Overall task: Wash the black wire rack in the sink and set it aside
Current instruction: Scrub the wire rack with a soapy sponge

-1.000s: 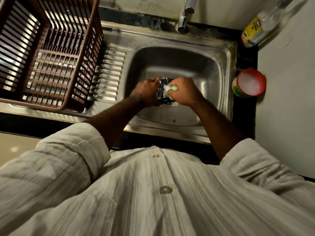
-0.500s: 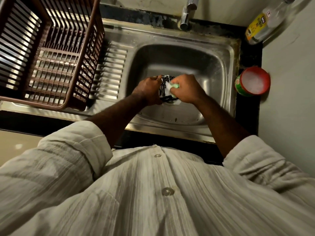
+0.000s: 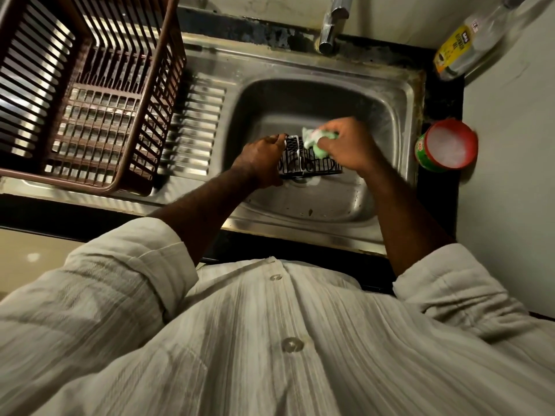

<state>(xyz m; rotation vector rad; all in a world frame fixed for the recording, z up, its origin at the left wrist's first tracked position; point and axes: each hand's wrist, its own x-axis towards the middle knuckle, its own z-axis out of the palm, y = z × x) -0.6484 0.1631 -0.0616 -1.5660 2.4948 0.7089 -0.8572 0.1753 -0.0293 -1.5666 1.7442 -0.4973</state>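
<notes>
- Since a second ago, my right hand has swung out to the right and a little away from me, so more of the black wire rack is uncovered than before.
- Nearest me, my left hand grips the rack's left end, fingers curled over its top edge.
- Between my hands, the rack hangs low in the sink, over the drain. Whether it touches the bottom I cannot tell.
- Its long axis runs left to right across the basin, roughly level, with one long wire side facing me. I cannot tell which way its open side points.
- Just beyond, my right fingers are closed round a green sponge, which presses on the rack's upper edge.
- Wet soapy wire could, I judge, slip out of my one-handed grip if I scrub hard, and the rack would drop into the basin.
- Sponge material may also snag on the wires and tear.
- Further left, the brown dish basket stands on the drainboard, a likely place to set the rack.
- Farthest off, the tap shows no water, so suds may stay on.
</notes>
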